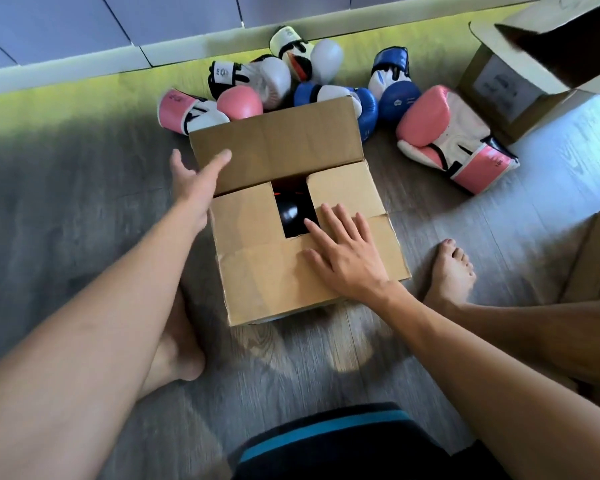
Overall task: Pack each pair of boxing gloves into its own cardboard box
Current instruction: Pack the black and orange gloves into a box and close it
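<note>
A brown cardboard box (257,271) stands on the floor between my feet. Three of its flaps are folded down and the far flap (274,147) is still half raised. A black boxing glove (290,213) shows through the gap in the middle. My right hand (340,251) lies flat on the near and right flaps, fingers spread. My left hand (194,178) reaches to the far flap's left edge, its fingertips touching the cardboard. Behind the box lie loose gloves: a pink-and-white one (201,109), white ones (264,77), blue ones (392,91), and a second pink-and-white one (454,136) at the right.
An open cardboard box (520,71) stands at the back right, another box's edge (596,258) at the right. My bare feet (451,271) rest on the grey wooden floor either side of the box. A skirting board and wall run along the back.
</note>
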